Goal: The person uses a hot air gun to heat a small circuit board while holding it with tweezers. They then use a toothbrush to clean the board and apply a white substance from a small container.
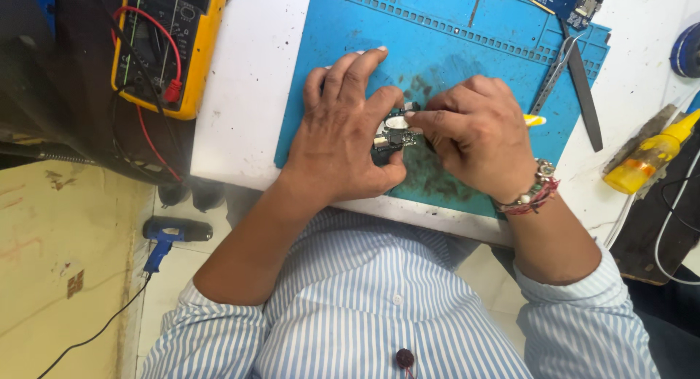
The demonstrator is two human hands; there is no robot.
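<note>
Both hands grip small circuit board (394, 137) on blue mat (452, 36) | tweezers (576, 72), multimeter (164, 43), yellow bottle (645, 164) nearby

you're at an electronics repair bench: blue silicone repair mat (452, 36), yellow multimeter (164, 43) with leads, tweezers (554, 76), bare circuit board (565, 0), hot air gun (171, 233) on the floor.

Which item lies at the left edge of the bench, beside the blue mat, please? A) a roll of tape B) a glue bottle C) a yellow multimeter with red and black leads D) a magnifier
C: a yellow multimeter with red and black leads sits left of the blue mat.
</note>
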